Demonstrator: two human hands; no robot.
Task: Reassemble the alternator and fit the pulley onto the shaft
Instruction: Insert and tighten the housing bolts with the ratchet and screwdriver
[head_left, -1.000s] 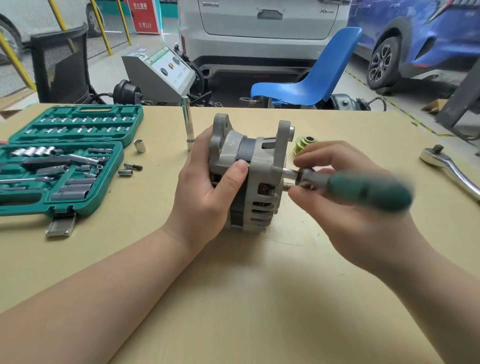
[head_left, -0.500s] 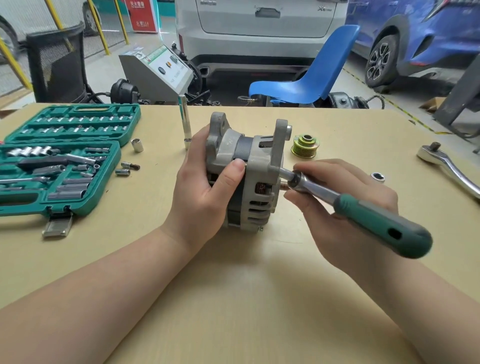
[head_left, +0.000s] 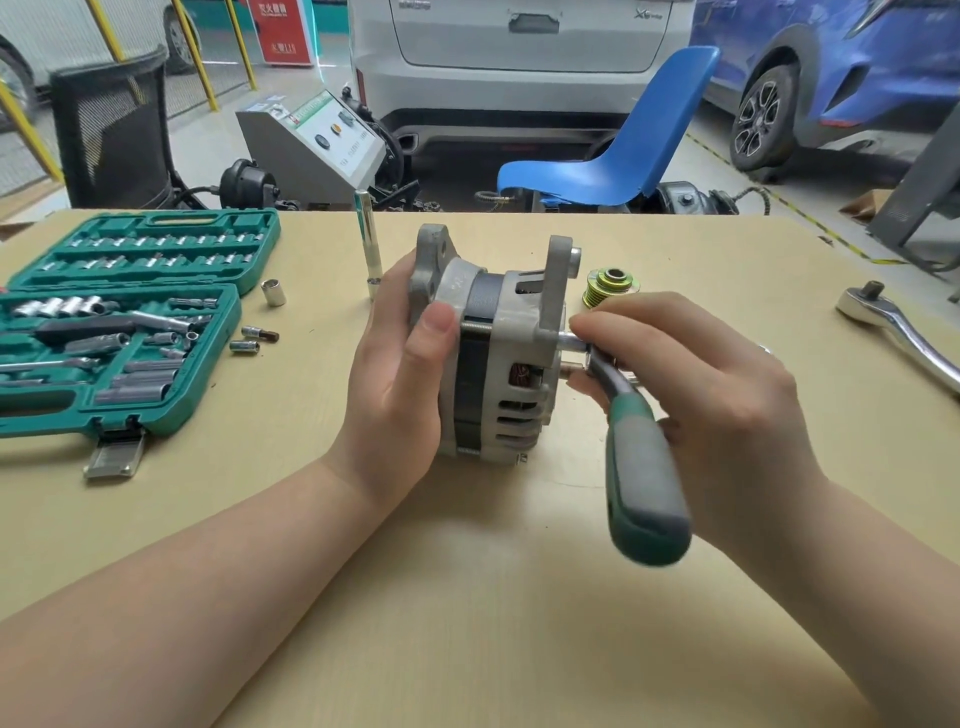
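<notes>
Open green socket-set case (head_left: 171, 410) at table left, sockets and bits in its slots; alternator (head_left: 498, 353) mid-table gripped by left hand (head_left: 400, 384), right hand (head_left: 691, 395) pinching small ratchet (head_left: 631, 441) head at its front, pulley (head_left: 610, 286) just behind

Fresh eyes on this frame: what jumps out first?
The grey alternator at the centre of the table, held upright in the grip of the left hand. Then the right hand holding a green-handled ratchet against the alternator's right face. The gold pulley lies apart behind them, and the open green socket set lies far left.
</notes>
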